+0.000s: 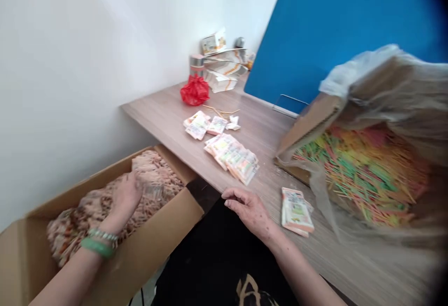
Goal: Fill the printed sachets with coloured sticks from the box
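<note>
My left hand (128, 194) reaches into an open cardboard box (154, 231) full of small pink-orange packets (94, 208). Its fingers are smeared by motion, over the packets at the box's back part. A green bangle and a bead bracelet circle that wrist. At the table's front edge rests my right hand (248, 208), its fingers curled with a gap to the thumb and nothing seen between them. Right of it lies a small stack of printed packets (297, 210). Beyond it on the table (168, 117) are an overlapping row of packets (233, 156) and two smaller piles, one of them left (198, 124).
A tilted box (311, 119) lined with clear plastic, holding many colourful thin sticks (367, 170), stands at the right. Farther back are a red plastic bag (195, 90), a tin (196, 65), stacked flat cartons (224, 70) and a blue board (336, 21).
</note>
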`<action>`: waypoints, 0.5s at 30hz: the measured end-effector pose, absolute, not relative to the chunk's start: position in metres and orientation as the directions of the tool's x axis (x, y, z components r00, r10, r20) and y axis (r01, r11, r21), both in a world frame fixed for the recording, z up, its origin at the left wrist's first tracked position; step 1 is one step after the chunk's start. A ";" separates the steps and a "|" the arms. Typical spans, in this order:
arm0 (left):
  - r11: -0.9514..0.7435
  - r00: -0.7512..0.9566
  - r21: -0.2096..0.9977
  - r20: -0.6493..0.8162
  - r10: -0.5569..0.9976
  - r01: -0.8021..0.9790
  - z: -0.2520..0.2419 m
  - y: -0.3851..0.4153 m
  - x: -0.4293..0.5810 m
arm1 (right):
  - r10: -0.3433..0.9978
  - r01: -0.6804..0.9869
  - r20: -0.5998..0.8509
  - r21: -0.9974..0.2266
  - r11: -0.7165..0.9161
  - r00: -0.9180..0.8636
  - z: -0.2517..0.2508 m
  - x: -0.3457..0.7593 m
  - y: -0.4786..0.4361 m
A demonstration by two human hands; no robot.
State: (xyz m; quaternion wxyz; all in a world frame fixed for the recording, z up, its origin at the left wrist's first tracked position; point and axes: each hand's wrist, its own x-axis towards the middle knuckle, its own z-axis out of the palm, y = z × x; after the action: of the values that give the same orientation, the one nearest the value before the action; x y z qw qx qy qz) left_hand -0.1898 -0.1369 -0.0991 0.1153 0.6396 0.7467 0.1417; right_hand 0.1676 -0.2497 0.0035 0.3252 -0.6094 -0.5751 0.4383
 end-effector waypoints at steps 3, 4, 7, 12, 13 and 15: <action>0.061 -0.119 0.416 0.113 0.986 0.907 -0.067 -0.152 -0.155 | 0.972 0.432 -0.167 -0.874 -0.223 0.164 0.005 0.201 -0.256; -0.006 -0.061 0.467 0.129 0.990 0.884 -0.057 -0.153 -0.139 | 0.960 0.439 -0.159 -0.863 -0.249 0.231 0.004 0.212 -0.260; -0.044 -0.038 0.584 0.128 0.991 0.811 -0.043 -0.139 -0.108 | 0.923 0.458 -0.167 -0.829 -0.321 0.347 -0.004 0.238 -0.274; 0.441 -0.539 0.599 -0.019 0.842 0.669 -0.067 -0.111 -0.183 | 0.918 0.553 -0.126 -0.764 -0.332 0.377 -0.036 0.249 -0.281; 0.479 -0.560 0.589 -0.053 0.827 0.651 -0.075 -0.112 -0.201 | 0.919 0.592 -0.092 -0.740 -0.320 0.383 -0.042 0.248 -0.279; 0.485 -0.519 0.600 -0.132 0.845 0.637 -0.090 -0.113 -0.223 | 0.922 0.666 -0.009 -0.689 -0.286 0.387 -0.050 0.246 -0.276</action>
State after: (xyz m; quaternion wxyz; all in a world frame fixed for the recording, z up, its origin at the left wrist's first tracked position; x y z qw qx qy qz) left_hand -0.2227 -0.1130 -0.0904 0.2100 0.4432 0.8356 0.2474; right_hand 0.2455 -0.2763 -0.0500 0.3069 -0.7742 -0.5127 0.2088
